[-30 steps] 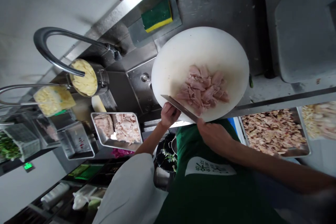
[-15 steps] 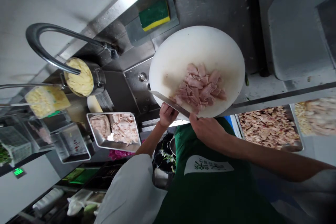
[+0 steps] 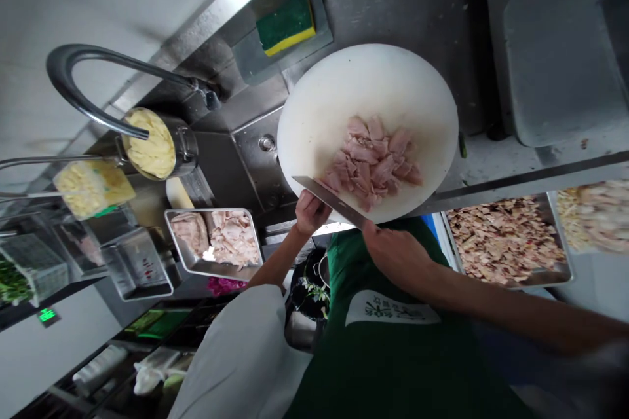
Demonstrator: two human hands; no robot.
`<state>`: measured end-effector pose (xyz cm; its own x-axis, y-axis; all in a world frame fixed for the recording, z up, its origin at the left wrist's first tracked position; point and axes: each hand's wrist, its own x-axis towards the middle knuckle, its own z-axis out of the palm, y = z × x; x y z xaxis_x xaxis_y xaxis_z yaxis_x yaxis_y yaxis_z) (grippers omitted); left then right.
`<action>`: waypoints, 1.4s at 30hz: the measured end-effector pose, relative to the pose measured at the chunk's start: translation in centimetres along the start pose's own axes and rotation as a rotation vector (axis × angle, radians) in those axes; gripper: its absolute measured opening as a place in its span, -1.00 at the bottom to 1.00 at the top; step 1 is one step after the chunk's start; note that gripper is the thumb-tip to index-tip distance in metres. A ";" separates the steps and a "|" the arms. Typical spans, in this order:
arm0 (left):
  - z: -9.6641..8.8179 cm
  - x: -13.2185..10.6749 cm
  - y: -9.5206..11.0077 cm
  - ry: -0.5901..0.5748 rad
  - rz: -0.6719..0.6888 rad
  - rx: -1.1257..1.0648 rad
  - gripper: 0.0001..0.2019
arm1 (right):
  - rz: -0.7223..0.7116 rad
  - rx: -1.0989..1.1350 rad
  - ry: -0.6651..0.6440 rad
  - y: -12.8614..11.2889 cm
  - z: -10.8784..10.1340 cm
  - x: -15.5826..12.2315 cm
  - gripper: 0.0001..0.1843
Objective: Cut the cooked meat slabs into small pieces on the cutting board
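Note:
My right hand [image 3: 393,249] is wrapped round the handle of a wide-bladed kitchen knife [image 3: 330,199]. The blade slants up and left over the near edge of a round white cutting board [image 3: 319,98]. Close behind the blade, my left hand [image 3: 312,211] is closed with its fingers curled at the board's rim; whatever lies under those fingers is hidden. Slices of pale pink meat [image 3: 376,157] are heaped on the near half of the board, just beyond the knife.
A green and yellow sponge [image 3: 285,25] lies behind the board. Left are a sink [image 3: 250,150], a curved faucet [image 3: 113,60], a pot of pale yellow pieces [image 3: 150,144] and a meat tray [image 3: 215,241]. A tray of browned chopped meat [image 3: 506,239] stands lower right.
The knife and my right hand have shifted slightly to the right, drawing the blade tip back from the board's left rim. My left hand stays almost in place.

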<state>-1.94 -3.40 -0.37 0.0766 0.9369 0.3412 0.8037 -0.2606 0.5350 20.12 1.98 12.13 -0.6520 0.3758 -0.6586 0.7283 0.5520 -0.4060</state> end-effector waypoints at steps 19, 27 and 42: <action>0.3 0.0 0.0 0.052 0.011 -0.026 -0.95 | -0.100 -0.007 0.209 1.6 -3.0 8.7 -0.63; 0.2 -0.6 -0.4 0.052 0.051 0.038 -0.83 | -0.047 -0.062 0.003 -0.2 -0.6 -0.9 -0.72; 0.0 -0.3 -0.4 -0.007 0.054 0.002 -0.78 | 0.007 -0.046 0.008 -0.2 0.1 0.5 -0.77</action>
<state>-2.30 -3.56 -0.70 0.1240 0.9229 0.3645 0.7994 -0.3105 0.5143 19.61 1.98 11.81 -0.6484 0.3856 -0.6564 0.7228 0.5827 -0.3716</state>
